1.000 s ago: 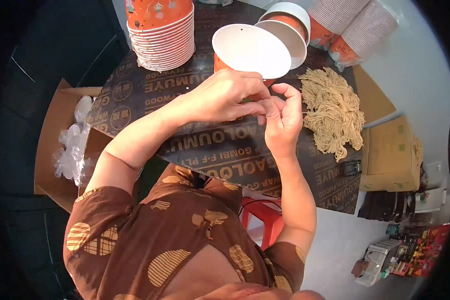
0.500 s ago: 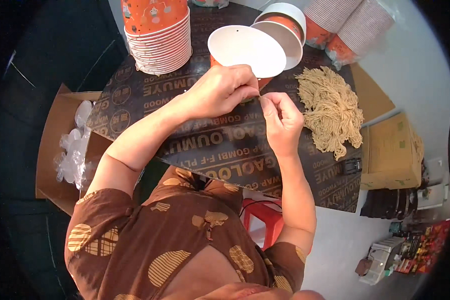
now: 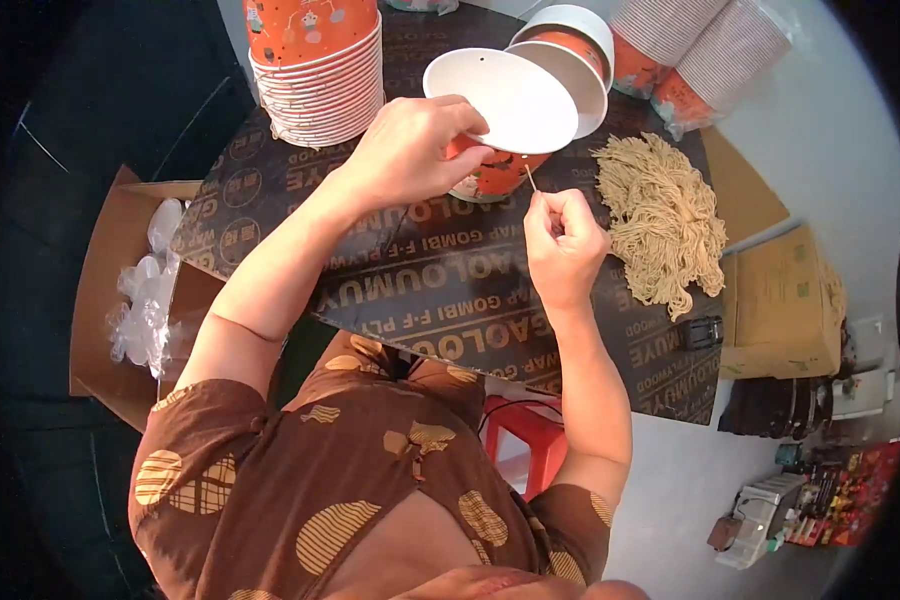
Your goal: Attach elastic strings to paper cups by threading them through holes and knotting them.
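An orange printed paper bucket [image 3: 510,92] with a white inside lies tilted on the dark table, its mouth turned up toward me. My left hand [image 3: 415,150] is at its left rim, fingers on the inner side and thumb along the outer wall. A small hole shows near the far rim. At the near rim, a thin beige cord [image 3: 530,178] runs from the bucket wall down to my right hand [image 3: 567,240], whose thumb and forefinger pinch it. To the right of that hand lies a loose heap of beige cords [image 3: 662,222].
Nested orange buckets [image 3: 318,95] stand at the far left of the table [image 3: 420,300]. Two more buckets [image 3: 567,75] lie behind the tilted one. Plastic-wrapped bucket stacks [image 3: 715,60] are at the back right. Cardboard boxes flank the table; the left box [image 3: 110,300] holds clear plastic pieces.
My hands have moved apart. The left went from the near rim to the left side of the bucket; the right keeps its pinch and the cord now shows. The bucket shifted slightly right.
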Motion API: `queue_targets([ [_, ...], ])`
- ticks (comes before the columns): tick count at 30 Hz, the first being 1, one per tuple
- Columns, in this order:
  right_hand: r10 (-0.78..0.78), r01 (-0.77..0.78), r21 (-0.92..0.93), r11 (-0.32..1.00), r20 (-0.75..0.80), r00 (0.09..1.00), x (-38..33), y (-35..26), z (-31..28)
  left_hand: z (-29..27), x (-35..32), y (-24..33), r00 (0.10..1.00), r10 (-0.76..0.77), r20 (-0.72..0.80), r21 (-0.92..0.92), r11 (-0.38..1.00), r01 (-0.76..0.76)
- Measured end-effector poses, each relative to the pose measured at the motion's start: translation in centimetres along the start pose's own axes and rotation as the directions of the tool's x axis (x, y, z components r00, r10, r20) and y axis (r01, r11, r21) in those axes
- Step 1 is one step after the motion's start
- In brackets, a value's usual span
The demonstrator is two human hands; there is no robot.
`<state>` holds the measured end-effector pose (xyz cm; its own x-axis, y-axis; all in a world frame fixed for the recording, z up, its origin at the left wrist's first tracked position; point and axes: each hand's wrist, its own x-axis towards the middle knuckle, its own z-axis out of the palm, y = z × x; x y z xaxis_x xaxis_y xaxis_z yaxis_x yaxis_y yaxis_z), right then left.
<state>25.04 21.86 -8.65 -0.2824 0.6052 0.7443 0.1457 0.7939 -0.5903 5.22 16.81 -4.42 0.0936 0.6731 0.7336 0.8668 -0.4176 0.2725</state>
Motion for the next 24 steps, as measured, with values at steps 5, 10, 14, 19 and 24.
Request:
queue_targets([
  [5, 0.073, -0.073, 0.009, 0.997, -0.001, 0.997, -0.1, 0.3, 0.1, 0.2, 0.0, 0.5, 1.0, -0.024, 0.016, 0.008, 1.0, 0.024],
  [10, 0.113, -0.113, 0.009, 0.994, -0.006, 0.994, -0.1, 0.4, 0.1, 0.2, -0.1, 0.7, 1.0, -0.01, 0.013, 0.02, 1.0, 0.01],
  [14, 0.087, -0.087, -0.034, 0.996, -0.008, 0.996, 0.0, 0.5, -0.1, 0.3, -0.1, 0.7, 1.0, 0.015, 0.007, 0.022, 1.0, -0.015],
  [19, 0.097, -0.097, -0.03, 0.995, -0.01, 0.995, 0.0, 0.4, -0.1, 0.4, -0.1, 1.0, 1.0, 0.026, 0.012, 0.028, 0.999, -0.027],
  [24, 0.099, -0.1, -0.021, 0.995, -0.009, 0.995, 0.0, 0.5, -0.1, 0.4, -0.2, 1.4, 0.998, 0.057, 0.002, 0.032, 0.998, -0.057],
])
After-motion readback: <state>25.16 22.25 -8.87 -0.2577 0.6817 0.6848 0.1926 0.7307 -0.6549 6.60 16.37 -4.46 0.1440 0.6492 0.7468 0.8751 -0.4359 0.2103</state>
